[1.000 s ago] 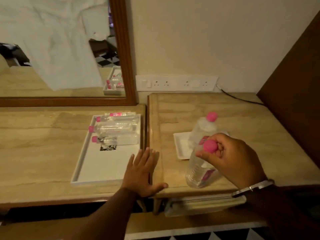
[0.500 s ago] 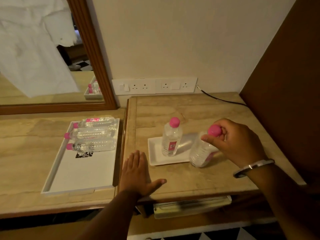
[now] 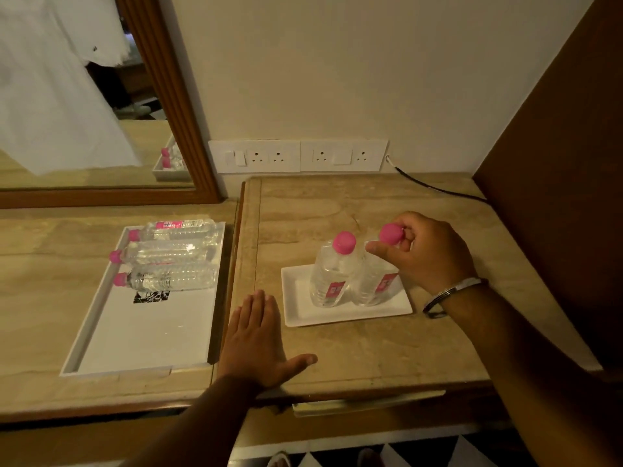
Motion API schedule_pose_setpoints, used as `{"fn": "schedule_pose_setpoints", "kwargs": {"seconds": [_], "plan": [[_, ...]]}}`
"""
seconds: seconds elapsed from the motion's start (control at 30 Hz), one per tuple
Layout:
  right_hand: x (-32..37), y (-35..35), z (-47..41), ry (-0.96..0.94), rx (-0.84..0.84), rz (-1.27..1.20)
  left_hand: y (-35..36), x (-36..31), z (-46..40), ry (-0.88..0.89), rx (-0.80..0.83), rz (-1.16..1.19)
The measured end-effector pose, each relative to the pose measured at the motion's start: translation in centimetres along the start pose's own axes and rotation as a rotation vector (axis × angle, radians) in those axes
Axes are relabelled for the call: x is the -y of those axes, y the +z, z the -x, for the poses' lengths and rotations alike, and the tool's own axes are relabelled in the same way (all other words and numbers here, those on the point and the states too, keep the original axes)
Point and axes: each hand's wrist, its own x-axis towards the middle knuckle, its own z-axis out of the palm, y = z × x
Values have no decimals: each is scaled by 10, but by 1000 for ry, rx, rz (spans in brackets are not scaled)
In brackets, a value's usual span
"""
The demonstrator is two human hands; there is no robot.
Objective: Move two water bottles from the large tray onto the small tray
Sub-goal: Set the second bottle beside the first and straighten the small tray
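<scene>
Two clear water bottles with pink caps stand upright side by side on the small white tray (image 3: 347, 313) on the right table. My right hand (image 3: 426, 251) grips the pink cap of the right bottle (image 3: 376, 284), whose base rests on the tray. The left bottle (image 3: 332, 274) stands free beside it. My left hand (image 3: 259, 338) lies flat and open on the table edge, between the two trays. Three more bottles (image 3: 168, 256) lie on their sides at the far end of the large white tray (image 3: 145, 335) on the left table.
A wood-framed mirror (image 3: 84, 96) leans over the left table. A white socket panel (image 3: 298, 156) sits on the wall behind, with a black cable (image 3: 435, 187) running across the back right corner. A dark wooden panel (image 3: 556, 163) closes off the right side.
My right hand carried the tilted bottle from the table front onto the small tray and stood it upright beside the first one. My left hand stayed flat on the table.
</scene>
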Motion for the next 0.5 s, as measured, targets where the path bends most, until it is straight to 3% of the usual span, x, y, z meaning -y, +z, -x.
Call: {"fn": "schedule_pose_setpoints", "kwargs": {"seconds": [0.1,0.2,0.33,0.5], "plan": [[-14,5,-6,-49,74,-54,-1,-1,1,-25,6,6],[-42,12,-7,-28,259,-171,-7,-4,3,-22,16,29],[-79,30,-2,-4,518,-296,-30,-13,4,-27,-67,286],[-99,67,7,-40,622,-342,-54,-45,-27,-89,-111,292]]}}
